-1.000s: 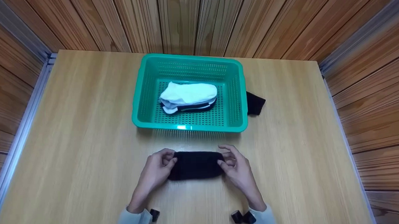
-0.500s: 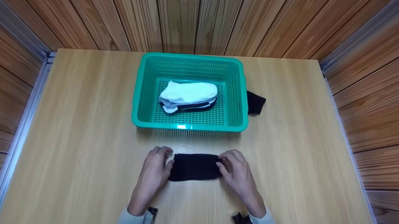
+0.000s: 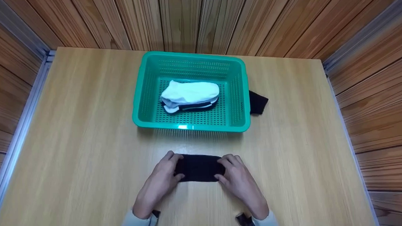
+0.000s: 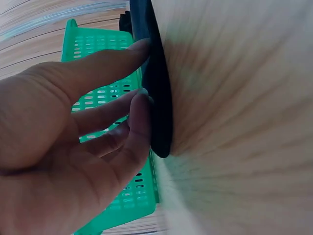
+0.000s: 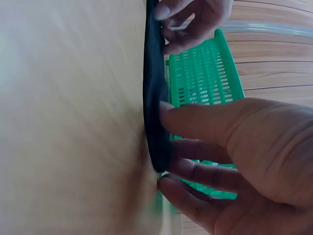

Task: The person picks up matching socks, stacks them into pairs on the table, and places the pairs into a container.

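A folded black sock (image 3: 199, 168) lies flat on the table in front of the green basket (image 3: 191, 128). At its left end, my left hand (image 3: 160, 177) grips it, thumb at the near edge and fingers at the far edge. My right hand (image 3: 240, 177) holds the opposite end in a similar way. In the left wrist view, the thumb and bent fingertips touch the sock (image 4: 160, 107). The right wrist view has the thumb on the sock (image 5: 155, 98) and the other fingers around its end.
Inside the basket lies a stack of folded socks (image 3: 190, 93), white on top with dark and white ones below. Another black cloth piece (image 3: 258, 102) sticks out beside the basket's right wall. Wood-panelled walls surround the wooden table (image 3: 86, 138).
My left hand drew back slightly from the sock's left end, then moved right onto it. My right hand's fingers have spread across the right end. The sock stays in nearly the same place.
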The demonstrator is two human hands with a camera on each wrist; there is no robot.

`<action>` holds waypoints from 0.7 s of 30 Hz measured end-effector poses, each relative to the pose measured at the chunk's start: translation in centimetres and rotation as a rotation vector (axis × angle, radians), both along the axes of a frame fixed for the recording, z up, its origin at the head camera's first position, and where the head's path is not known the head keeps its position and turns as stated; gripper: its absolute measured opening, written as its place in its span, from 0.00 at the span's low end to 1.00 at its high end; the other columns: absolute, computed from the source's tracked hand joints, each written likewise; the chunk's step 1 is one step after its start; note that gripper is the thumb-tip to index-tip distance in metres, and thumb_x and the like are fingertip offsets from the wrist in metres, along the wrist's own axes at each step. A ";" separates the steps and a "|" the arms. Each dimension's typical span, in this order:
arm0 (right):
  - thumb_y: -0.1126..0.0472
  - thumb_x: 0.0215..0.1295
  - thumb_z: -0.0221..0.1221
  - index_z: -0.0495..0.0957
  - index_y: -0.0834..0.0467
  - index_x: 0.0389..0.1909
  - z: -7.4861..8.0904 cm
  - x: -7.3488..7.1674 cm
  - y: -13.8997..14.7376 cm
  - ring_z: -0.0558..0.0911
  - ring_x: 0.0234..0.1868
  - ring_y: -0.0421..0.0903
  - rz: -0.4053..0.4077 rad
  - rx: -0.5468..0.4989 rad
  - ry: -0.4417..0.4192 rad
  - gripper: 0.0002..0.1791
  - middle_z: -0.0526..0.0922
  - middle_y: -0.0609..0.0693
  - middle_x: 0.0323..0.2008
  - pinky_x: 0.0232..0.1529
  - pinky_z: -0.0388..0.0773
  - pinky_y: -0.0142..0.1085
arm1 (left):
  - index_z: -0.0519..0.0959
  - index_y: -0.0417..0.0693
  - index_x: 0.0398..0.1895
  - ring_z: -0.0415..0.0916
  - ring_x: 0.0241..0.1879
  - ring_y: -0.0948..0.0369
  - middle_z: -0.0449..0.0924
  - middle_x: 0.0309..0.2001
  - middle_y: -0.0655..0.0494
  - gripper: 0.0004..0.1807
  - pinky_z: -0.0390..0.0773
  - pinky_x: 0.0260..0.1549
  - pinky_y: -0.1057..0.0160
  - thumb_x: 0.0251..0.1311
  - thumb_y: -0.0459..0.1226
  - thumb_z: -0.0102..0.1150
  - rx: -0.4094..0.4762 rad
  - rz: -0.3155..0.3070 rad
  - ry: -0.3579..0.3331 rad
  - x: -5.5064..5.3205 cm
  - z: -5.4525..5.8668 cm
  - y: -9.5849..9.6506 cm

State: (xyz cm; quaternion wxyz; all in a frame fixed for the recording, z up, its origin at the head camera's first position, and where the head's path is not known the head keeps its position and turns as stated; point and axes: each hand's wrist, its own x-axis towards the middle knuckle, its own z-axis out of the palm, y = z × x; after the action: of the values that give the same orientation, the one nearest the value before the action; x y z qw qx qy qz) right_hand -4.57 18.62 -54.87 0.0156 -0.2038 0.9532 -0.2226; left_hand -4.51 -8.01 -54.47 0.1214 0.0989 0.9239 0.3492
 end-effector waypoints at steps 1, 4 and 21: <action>0.57 0.59 0.77 0.84 0.60 0.54 0.0 0.0 0.1 0.80 0.52 0.49 0.006 -0.001 0.003 0.23 0.84 0.51 0.51 0.52 0.81 0.40 | 0.78 0.37 0.61 0.79 0.48 0.57 0.78 0.52 0.46 0.27 0.84 0.48 0.56 0.57 0.29 0.76 0.001 -0.002 0.007 0.0 0.0 0.0; 0.56 0.58 0.77 0.84 0.59 0.54 -0.1 -0.1 0.3 0.79 0.52 0.49 0.021 -0.005 0.011 0.24 0.84 0.50 0.51 0.52 0.80 0.40 | 0.78 0.36 0.60 0.81 0.51 0.55 0.79 0.52 0.45 0.27 0.85 0.50 0.54 0.57 0.29 0.76 -0.002 -0.020 0.030 0.0 0.0 -0.1; 0.61 0.57 0.77 0.86 0.61 0.44 0.0 -1.2 1.9 0.82 0.46 0.48 0.034 -0.177 0.191 0.16 0.85 0.51 0.43 0.45 0.82 0.38 | 0.84 0.43 0.53 0.74 0.32 0.64 0.82 0.42 0.51 0.15 0.75 0.30 0.69 0.66 0.36 0.71 0.012 0.045 0.148 -0.9 1.6 -0.5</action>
State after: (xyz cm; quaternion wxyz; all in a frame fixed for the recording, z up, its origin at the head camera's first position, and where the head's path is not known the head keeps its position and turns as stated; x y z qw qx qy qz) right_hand -5.73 20.56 -54.82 -0.0893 -0.2408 0.9235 -0.2850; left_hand -5.40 -8.53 -52.92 0.0443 0.1044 0.9302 0.3492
